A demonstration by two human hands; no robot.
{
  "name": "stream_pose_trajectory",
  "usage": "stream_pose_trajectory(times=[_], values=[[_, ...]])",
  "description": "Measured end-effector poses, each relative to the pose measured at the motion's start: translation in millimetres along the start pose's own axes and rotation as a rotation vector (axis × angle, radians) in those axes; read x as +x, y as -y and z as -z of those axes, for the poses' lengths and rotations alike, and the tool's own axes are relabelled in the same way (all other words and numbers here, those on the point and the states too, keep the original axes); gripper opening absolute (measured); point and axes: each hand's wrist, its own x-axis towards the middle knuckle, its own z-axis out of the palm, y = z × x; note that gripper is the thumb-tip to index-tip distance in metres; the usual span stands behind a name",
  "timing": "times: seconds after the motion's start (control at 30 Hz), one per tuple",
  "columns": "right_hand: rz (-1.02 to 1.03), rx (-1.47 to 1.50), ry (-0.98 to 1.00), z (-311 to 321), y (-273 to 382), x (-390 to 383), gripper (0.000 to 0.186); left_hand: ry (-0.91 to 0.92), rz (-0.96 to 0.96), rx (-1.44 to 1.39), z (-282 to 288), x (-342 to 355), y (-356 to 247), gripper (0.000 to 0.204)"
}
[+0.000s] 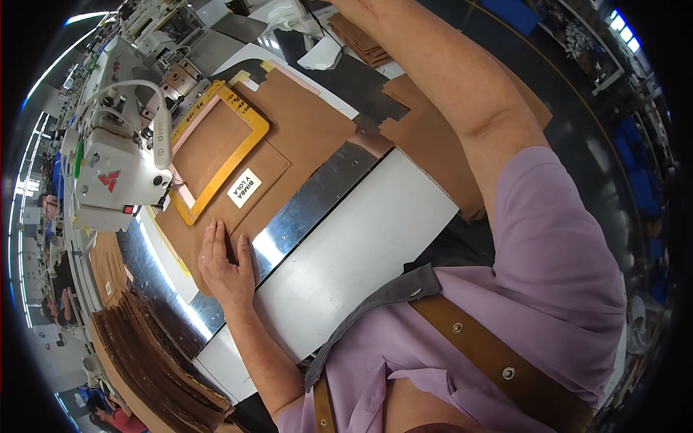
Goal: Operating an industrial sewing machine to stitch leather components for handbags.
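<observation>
My left hand (226, 263) lies with fingers stretched and thumb apart on the near edge of a brown sheet of material (303, 115), holding nothing. Just beyond its fingertips, a white label (244, 189) sits on the brown piece. A yellow frame (242, 162) with a pinkish inner strip rests on the same sheet, its left side close to the head of a white sewing machine (119, 169). My right arm (455, 79) reaches up across the view and leaves at the top edge, so the right hand is out of sight.
Stacked brown pieces (155, 361) stand at lower left, with more brown panels (112, 270) behind. A shiny metal plate (317, 198) and white table edge (346, 245) lie in front of me. Another brown sheet (426, 148) lies under my right arm. Co-workers sit far left.
</observation>
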Motion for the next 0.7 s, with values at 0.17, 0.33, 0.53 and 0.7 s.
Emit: stream_pose_trajectory(times=[0.17,0.33,0.53,0.7], values=[[-0.022,0.412,-0.001,-46,27,-34,0.018,0.013,0.008,0.020,2,0,-1,0.048],[-0.086,-0.480,0.300,-39,31,-131,0.025,0.013,0.017,0.003,2,-1,1,0.049],[-0.013,-1.640,0.232,13,-3,-213,0.042,0.018,0.007,-0.002,1,0,2,0.049],[0.317,-1.876,-0.055,51,-50,-171,0.043,0.004,-0.005,-0.008,1,3,-2,0.049]])
